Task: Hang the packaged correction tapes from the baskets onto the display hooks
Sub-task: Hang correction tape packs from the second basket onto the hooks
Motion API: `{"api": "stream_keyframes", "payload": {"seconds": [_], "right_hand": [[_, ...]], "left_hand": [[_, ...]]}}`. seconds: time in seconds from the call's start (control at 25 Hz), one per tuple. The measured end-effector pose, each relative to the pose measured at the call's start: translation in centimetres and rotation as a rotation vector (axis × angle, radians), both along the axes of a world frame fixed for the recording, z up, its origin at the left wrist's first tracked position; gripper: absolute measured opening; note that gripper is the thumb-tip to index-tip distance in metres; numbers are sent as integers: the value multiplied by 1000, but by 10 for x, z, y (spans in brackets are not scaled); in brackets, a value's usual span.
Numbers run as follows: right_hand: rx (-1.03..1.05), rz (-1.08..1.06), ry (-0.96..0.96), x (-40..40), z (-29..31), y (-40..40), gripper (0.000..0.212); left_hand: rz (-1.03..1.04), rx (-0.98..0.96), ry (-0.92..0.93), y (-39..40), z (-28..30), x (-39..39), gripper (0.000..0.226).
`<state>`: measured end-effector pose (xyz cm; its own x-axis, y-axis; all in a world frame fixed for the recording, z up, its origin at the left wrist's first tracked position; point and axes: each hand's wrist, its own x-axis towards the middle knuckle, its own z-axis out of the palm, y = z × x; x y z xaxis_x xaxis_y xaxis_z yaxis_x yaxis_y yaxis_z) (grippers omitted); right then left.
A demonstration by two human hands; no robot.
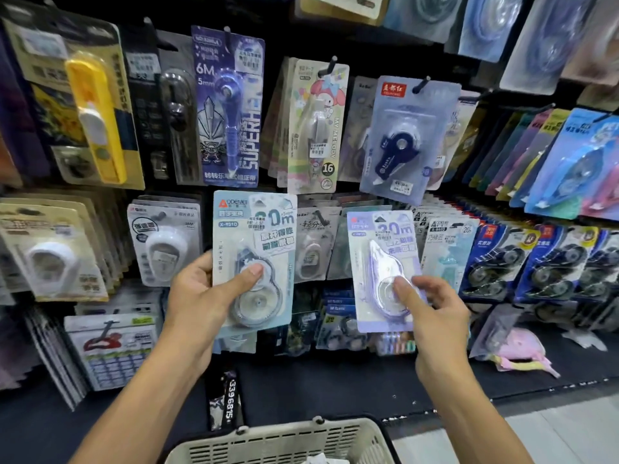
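We note a black strap (227, 401) printed 3396815 hanging against the dark shelf ledge (335, 386). Lower left: a carded pack showing a keypad grid (112, 358). Lower right: a pink soft item in clear wrap (517, 349) lying on the ledge. Pale floor (569, 430) below.

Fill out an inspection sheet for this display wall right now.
Surface: dark display wall with hooks, densely hung.
Job's things: pale blue pack and lilac pack, both in front of the wall; basket below.
Clutter: pink item on the lower ledge.
Hands: left hand grips the pale blue pack; right hand pinches the lilac pack.
Cables: nothing seen.
Surroundings: pale floor at right.
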<state>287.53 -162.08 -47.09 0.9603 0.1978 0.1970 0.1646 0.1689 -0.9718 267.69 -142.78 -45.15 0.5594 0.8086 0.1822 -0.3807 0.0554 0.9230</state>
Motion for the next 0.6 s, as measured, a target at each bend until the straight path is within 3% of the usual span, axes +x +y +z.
{"api": "stream_keyframes", "payload": {"seconds": [0.16, 0.4, 0.52, 0.6], "right_hand": [[83, -80, 68, -1, 0, -1, 12], [-27, -36, 30, 0, -2, -6, 11], [-219, 52, 49, 1, 6, 6, 32], [-353, 122, -83, -13, 13, 11, 43]], "left_hand": [[-6, -15, -34, -3, -1, 4, 33], [24, -26, -39, -5, 3, 5, 23], [4, -64, -4, -5, 4, 6, 25], [-67, -93, 20, -6, 3, 7, 35]]}}
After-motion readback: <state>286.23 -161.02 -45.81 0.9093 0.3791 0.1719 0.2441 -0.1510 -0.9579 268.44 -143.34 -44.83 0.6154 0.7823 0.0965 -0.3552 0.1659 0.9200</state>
